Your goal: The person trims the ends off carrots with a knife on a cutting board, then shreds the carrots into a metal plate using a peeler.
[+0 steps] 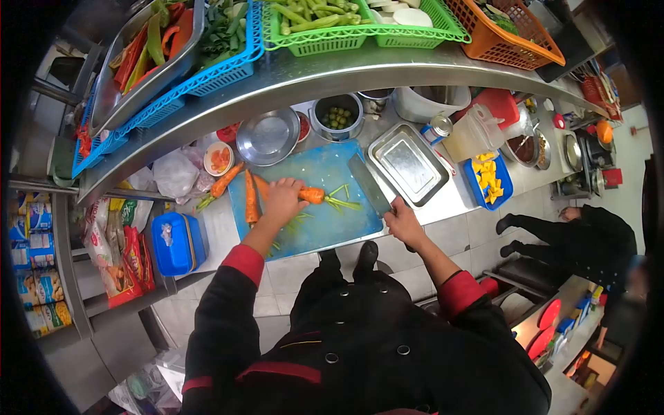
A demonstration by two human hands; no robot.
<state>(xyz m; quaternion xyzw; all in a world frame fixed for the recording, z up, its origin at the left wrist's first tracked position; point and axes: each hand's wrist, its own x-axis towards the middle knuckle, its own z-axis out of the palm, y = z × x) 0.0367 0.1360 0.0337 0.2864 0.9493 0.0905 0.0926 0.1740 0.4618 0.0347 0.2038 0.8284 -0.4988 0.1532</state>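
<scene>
On the blue cutting board (325,232), my left hand (282,202) presses its closed fingers on a carrot (312,195) whose cut green stems point right. Another carrot (251,197) lies on the board left of that hand, and part of a further one shows behind my fingers. A carrot with leaves (225,181) rests past the board's left edge. My right hand (403,223) is wrapped round the handle of a large knife (369,183). Its broad blade slants over the board's right side, apart from the carrots. Green trimmings are scattered near the stems.
Behind the board stand a metal lid (268,136) and a pot of green olives or similar (337,116). To the right are a metal tray (409,164) and a blue container of yellow pieces (490,181). A raised shelf (346,66) holds vegetable baskets. Another person (588,238) is at far right.
</scene>
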